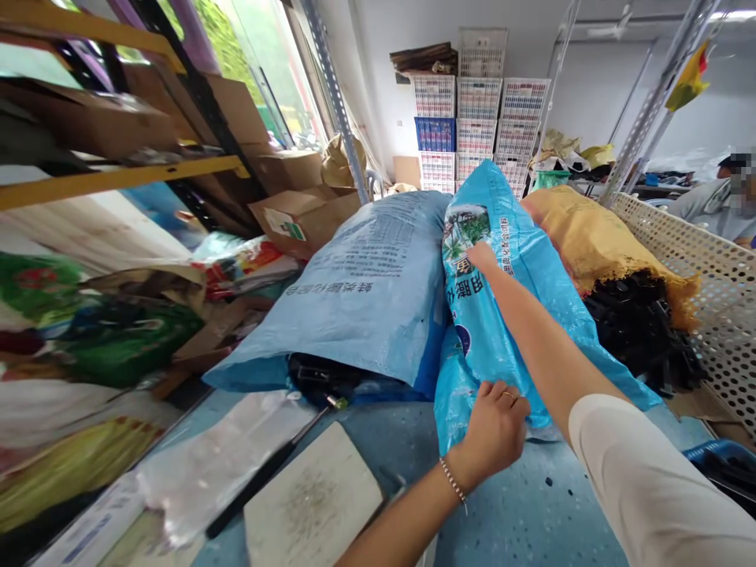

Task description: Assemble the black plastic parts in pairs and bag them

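Note:
A bright blue woven sack (502, 315) with printed characters stands on the blue speckled table (531, 504), leaning between a paler blue sack (366, 291) and a yellow sack (596, 236). My left hand (493, 429), with a ring and a bead bracelet, is closed on the bright sack's lower edge. My right hand (481, 256) reaches far along the sack and grips its upper part; its fingers are mostly hidden by the fabric.
Black plastic parts (638, 323) spill from the yellow sack beside a white perforated crate (709, 276). A white board (313, 504), a black rod (265, 472) and clear plastic lie near me. Shelves with cartons stand left. Stacked baskets (478, 118) line the back wall. A person sits far right.

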`<state>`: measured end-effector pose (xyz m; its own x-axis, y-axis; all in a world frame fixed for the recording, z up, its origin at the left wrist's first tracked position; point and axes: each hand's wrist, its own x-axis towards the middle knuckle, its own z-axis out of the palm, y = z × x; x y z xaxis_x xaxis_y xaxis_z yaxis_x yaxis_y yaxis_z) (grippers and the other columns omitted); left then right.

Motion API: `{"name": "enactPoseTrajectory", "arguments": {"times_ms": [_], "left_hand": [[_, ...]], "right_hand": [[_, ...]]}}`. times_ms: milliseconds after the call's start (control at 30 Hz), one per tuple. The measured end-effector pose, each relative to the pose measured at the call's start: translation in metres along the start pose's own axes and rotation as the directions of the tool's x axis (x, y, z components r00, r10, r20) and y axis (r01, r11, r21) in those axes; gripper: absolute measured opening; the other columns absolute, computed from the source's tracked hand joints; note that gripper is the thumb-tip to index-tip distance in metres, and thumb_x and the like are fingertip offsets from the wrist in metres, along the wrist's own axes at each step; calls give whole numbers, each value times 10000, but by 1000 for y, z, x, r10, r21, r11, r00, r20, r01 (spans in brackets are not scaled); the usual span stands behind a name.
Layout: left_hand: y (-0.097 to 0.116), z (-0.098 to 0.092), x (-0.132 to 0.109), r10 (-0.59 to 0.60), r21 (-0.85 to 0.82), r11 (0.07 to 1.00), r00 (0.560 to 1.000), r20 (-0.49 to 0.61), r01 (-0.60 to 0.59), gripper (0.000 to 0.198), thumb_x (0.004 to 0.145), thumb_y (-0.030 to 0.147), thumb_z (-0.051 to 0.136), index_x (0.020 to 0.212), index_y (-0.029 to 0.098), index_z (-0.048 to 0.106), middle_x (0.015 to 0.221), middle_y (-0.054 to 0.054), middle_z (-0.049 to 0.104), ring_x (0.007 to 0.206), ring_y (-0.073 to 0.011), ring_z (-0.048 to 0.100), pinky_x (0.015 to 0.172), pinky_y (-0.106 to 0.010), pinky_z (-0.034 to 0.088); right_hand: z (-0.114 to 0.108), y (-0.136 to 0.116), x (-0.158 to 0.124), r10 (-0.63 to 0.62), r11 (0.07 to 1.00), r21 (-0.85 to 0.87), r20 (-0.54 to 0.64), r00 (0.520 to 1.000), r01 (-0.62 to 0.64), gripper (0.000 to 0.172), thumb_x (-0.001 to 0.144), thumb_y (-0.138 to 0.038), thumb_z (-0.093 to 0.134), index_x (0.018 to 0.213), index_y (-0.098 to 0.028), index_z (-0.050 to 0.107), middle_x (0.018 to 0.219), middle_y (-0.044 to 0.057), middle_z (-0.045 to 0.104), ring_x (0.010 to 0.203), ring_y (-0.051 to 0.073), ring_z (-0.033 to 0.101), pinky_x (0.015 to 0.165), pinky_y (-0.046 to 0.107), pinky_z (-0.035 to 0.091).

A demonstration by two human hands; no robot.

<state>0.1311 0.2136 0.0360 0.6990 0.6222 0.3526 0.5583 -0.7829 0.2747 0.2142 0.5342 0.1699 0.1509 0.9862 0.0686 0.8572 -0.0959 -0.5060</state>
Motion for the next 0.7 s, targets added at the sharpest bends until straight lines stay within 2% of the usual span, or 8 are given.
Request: {"name": "enactPoseTrajectory", "arguments": {"times_ms": [67,133,200,300,400,467,600,700], "left_hand": [[-2,28,-14,-43,18,999,997,-62,44,484,884,431,654,1319,224,603,1429,-157,573,1325,-386,502,1032,-572,421],[-11,59,-24,-72,36,997,996,-56,74,711,880,616,621,1483,267,478,1634,-142,360,1495,-424,301,1135,-641,315],[-26,87,-30,-96,37,995,995,-18,96,729,916,643,556,1528,266,432,1679,-110,293,1544,-382,232,1191,-616,266],[-54,111,-30,-149,15,989,989,-1,149,700,948,613,526,1538,248,430,1661,-84,350,1552,-327,246,1244,-565,223],[-76,114,-24,-221,-14,975,975,-3,221,704,925,641,546,1487,217,508,1578,-103,481,1520,-349,315,1264,-588,183],[-83,111,-21,-244,-34,969,970,0,244,703,929,648,534,1476,208,522,1564,-105,499,1503,-355,344,1269,-595,173],[-83,103,-19,-280,-59,957,958,54,283,684,943,652,502,1474,221,522,1561,-80,507,1492,-341,364,1275,-584,173],[-77,95,-22,-315,-37,945,933,175,326,654,958,624,490,1469,216,530,1559,-77,512,1504,-333,349,1276,-578,173]], "right_hand": [[-4,4,3,-18,999,32,4,1000,18,327,929,-230,539,1167,-29,637,1154,258,681,1079,322,644,888,359,491],[-7,6,2,-61,996,72,12,998,60,167,873,-172,576,990,-88,661,989,170,703,955,257,636,798,291,465],[-9,9,-4,-103,988,118,9,995,101,30,820,-135,590,826,-141,620,794,70,648,802,191,582,696,254,413],[-7,21,-21,-143,970,198,-18,990,143,123,791,-134,557,697,-190,502,615,-28,465,638,129,434,585,246,305],[-1,42,-46,-165,943,285,-51,985,173,163,781,-171,513,668,-220,406,580,-64,338,577,108,323,541,253,225],[4,57,-64,-174,920,343,-72,982,188,186,763,-194,495,660,-234,345,585,-73,278,565,103,275,531,256,198],[16,78,-102,-172,864,455,-137,976,216,260,722,-245,494,645,-244,247,617,-71,205,585,102,226,536,257,184],[27,85,-128,-159,814,529,-196,968,241,283,702,-283,499,628,-243,229,624,-69,203,604,104,227,549,252,200]]}}
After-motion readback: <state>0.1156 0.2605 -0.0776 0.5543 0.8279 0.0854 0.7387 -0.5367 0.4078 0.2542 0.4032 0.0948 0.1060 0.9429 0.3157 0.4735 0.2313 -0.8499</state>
